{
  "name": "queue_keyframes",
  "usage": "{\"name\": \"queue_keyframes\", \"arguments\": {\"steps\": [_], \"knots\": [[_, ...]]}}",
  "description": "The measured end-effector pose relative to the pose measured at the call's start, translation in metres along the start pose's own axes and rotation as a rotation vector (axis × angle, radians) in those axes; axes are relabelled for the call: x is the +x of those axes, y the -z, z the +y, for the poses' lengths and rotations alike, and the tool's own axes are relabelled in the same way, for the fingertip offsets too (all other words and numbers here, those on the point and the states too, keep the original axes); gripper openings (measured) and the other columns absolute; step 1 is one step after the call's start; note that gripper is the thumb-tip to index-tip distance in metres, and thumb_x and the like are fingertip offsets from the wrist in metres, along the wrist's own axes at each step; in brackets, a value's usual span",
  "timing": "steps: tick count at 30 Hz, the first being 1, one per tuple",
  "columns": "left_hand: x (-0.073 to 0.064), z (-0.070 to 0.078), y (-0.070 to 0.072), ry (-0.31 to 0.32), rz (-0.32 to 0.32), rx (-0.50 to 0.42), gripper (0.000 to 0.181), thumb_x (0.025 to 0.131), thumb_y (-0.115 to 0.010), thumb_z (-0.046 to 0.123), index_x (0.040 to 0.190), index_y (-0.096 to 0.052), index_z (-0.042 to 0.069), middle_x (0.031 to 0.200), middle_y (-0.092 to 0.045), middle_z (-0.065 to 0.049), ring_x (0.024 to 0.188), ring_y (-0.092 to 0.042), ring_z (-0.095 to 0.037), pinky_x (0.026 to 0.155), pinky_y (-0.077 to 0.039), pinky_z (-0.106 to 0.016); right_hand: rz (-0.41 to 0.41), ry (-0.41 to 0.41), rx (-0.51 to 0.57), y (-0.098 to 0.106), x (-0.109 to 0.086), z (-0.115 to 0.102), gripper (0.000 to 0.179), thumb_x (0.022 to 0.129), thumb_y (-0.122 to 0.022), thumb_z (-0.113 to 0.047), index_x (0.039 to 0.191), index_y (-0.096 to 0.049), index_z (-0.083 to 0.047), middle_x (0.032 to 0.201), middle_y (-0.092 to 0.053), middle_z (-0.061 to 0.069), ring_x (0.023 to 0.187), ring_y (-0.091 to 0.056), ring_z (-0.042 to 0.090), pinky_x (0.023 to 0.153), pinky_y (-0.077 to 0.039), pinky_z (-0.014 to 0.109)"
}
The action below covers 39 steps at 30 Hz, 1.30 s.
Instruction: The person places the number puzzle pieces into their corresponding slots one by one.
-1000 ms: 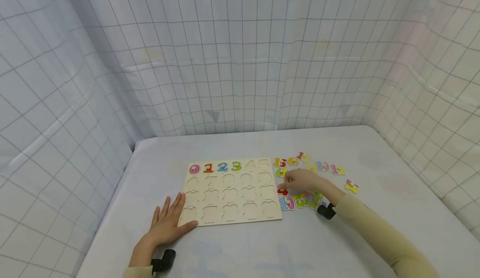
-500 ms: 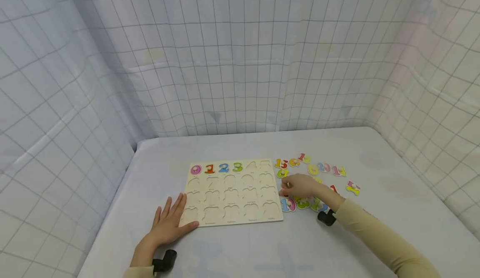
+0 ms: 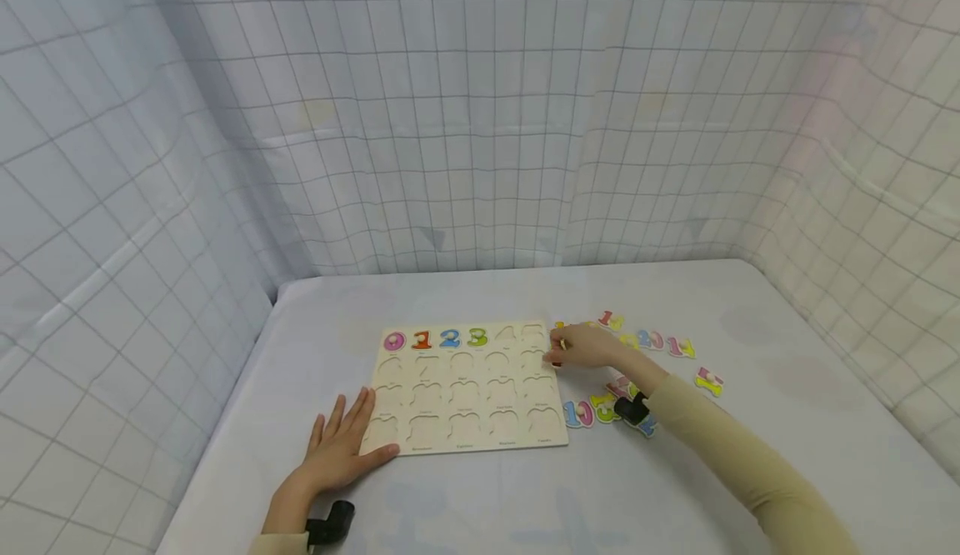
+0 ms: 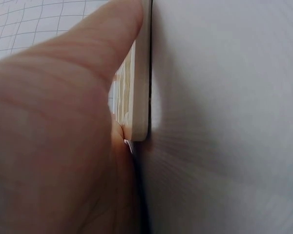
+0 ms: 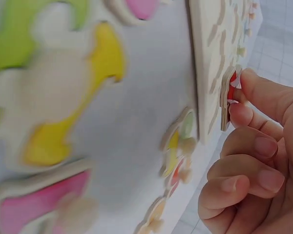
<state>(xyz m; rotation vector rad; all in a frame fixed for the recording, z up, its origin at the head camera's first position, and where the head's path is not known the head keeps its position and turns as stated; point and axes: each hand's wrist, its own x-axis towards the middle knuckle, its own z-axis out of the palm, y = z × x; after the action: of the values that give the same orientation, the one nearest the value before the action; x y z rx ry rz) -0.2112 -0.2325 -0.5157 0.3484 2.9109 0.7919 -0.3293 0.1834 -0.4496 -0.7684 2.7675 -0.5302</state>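
Observation:
A pale wooden number puzzle board [image 3: 463, 447] lies on the white table, with the pieces 0 [image 3: 394, 341], 1 [image 3: 422, 340], 2 [image 3: 449, 338] and 3 [image 3: 477, 337] set in its top row. My left hand [image 3: 335, 447] rests with spread fingers at the board's lower left corner; the thumb [image 4: 102, 36] lies along its front edge. By the board's right edge, my right hand [image 3: 588, 347] pinches a red number 4 puzzle piece [image 5: 231, 90] between thumb and index finger. The piece is off the table, seen edge-on in the right wrist view, and its other fingers are curled.
Loose number pieces lie right of the board, among them a blue and pink 10 [image 3: 578, 413], a green 3 [image 3: 603, 408] and a pink and yellow piece [image 3: 708, 381]. Some are hidden under the right hand and wrist. White gridded cloth [image 3: 450, 163] encloses the table.
My right hand has taken up the red 4 from among the loose pieces and moved up and left to the board's right edge. The left hand keeps its place.

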Motion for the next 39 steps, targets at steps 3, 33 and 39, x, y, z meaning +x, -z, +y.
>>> {"name": "queue_keyframes", "arguments": {"steps": [3, 33, 39], "knots": [[0.000, -0.001, 0.000, -0.008, 0.003, -0.005, 0.104, 0.081, -0.056, 0.067, 0.151, -0.016, 0.002, 0.156, -0.013, -0.017, 0.140, 0.006, -0.041, 0.104, 0.013, -0.060, -0.002, 0.010, 0.013, 0.002, 0.017, -0.009, 0.029, 0.094, -0.060, -0.036, 0.073, -0.052, -0.017, 0.061, -0.046, -0.006, 0.052, -0.039, 0.010, 0.049, -0.029, 0.025], [-0.003, 0.002, -0.001, -0.011, 0.006, 0.003, 0.103, 0.081, -0.056, 0.067, 0.152, -0.015, 0.004, 0.157, -0.012, -0.014, 0.141, 0.007, -0.037, 0.105, 0.013, -0.057, -0.086, -0.029, -0.117, -0.010, 0.088, -0.032, 0.031, 0.096, -0.055, -0.039, 0.074, -0.051, -0.018, 0.062, -0.049, -0.005, 0.054, -0.043, 0.010, 0.052, -0.032, 0.026], [-0.001, -0.002, -0.005, -0.001, 0.017, 0.024, 0.104, 0.081, -0.056, 0.068, 0.151, -0.016, 0.003, 0.156, -0.013, -0.015, 0.141, 0.005, -0.038, 0.105, 0.012, -0.058, -0.082, -0.046, -0.124, -0.010, 0.087, -0.034, 0.033, 0.096, -0.054, -0.041, 0.073, -0.047, -0.018, 0.062, -0.046, -0.005, 0.055, -0.041, 0.010, 0.054, -0.031, 0.026]]}}
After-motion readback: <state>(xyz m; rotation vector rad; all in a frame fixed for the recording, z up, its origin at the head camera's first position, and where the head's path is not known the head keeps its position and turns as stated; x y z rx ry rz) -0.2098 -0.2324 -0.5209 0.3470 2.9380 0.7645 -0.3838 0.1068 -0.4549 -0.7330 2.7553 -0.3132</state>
